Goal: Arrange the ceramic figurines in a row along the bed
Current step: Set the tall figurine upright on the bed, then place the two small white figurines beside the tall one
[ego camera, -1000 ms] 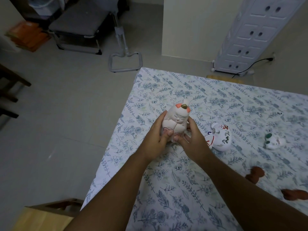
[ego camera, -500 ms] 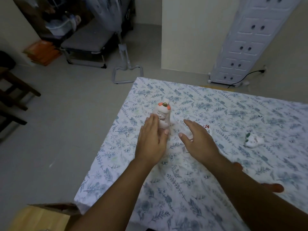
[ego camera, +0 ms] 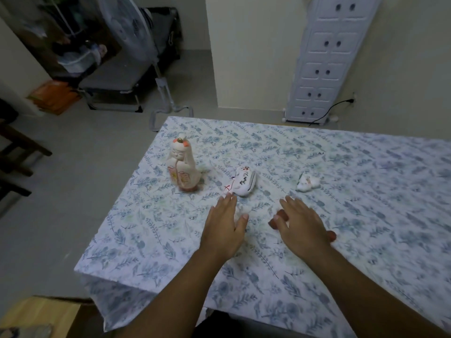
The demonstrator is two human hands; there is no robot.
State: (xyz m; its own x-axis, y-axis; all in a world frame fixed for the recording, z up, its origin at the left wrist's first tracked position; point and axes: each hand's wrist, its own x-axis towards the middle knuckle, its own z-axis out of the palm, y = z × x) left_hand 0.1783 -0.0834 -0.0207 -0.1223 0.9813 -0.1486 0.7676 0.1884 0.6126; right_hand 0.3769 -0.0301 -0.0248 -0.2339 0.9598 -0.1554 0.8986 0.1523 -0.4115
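A tall white doll figurine (ego camera: 182, 167) with orange hair pieces stands upright near the left edge of the bed (ego camera: 366, 215), which has a blue floral sheet. To its right a white cat figurine (ego camera: 242, 181) lies on its side. A small white figurine (ego camera: 307, 183) lies farther right. My left hand (ego camera: 225, 228) hovers flat and open just in front of the cat figurine, holding nothing. My right hand (ego camera: 301, 224) is open too, spread over a brown figurine (ego camera: 280, 214) that is mostly hidden beneath it. Another brown piece (ego camera: 332, 235) peeks out by my right wrist.
The bed's left edge and near corner drop to a grey floor (ego camera: 73, 203). A standing fan (ego camera: 136, 37) and a folding cot (ego camera: 122, 76) stand beyond the bed. A white drawer tower (ego camera: 327, 62) leans at the wall. A cardboard box (ego camera: 39, 315) sits at the lower left.
Both hands have let go of the doll figurine, which now stands alone, and have drawn back toward me. The right hand now lies over the brown figurine. The camera has tilted up.
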